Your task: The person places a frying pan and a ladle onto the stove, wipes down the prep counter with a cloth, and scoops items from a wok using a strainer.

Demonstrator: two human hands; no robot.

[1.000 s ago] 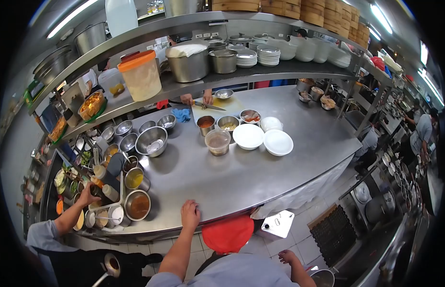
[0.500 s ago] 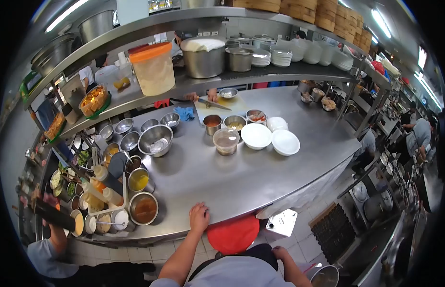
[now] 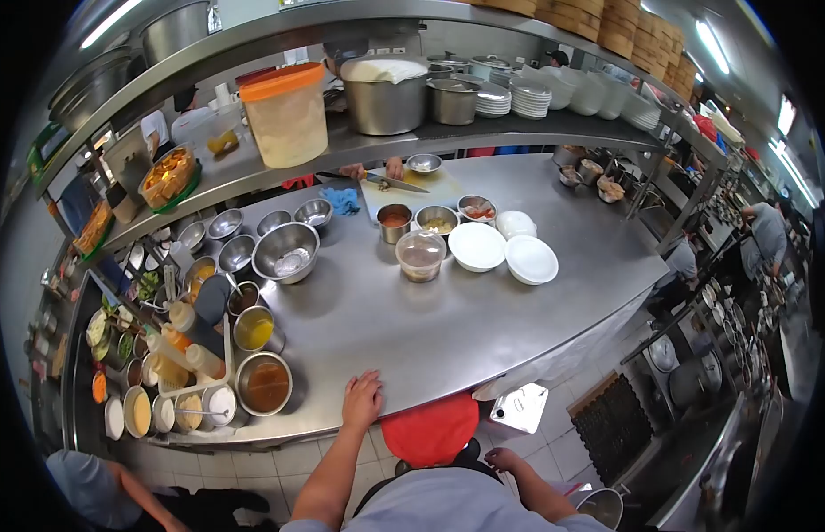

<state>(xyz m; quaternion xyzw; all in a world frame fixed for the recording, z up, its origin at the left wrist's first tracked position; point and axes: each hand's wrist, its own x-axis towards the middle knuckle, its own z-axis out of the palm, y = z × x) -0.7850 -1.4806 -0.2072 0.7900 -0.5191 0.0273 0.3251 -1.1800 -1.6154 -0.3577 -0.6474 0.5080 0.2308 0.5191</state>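
Note:
My left hand rests on the front edge of the steel table, fingers stretched out and holding nothing. My right hand hangs low beside my body, loosely curled with its fingers a little apart and nothing visible in it. Left of my left hand stands a metal pot of brown sauce, with a pot of yellow liquid behind it. Below the table edge near both hands is a round red lid or stool top. A white square container stands right of it.
White bowls and a lidded plastic tub stand mid-table. Across it, another person's hands hold a knife over a cutting board. Squeeze bottles and metal bowls line the left. A co-worker is at lower left.
The co-worker at lower left has drawn an arm and a dark cylindrical object away from the sauce pots. My right hand has shifted slightly left; my left hand stays on the table edge.

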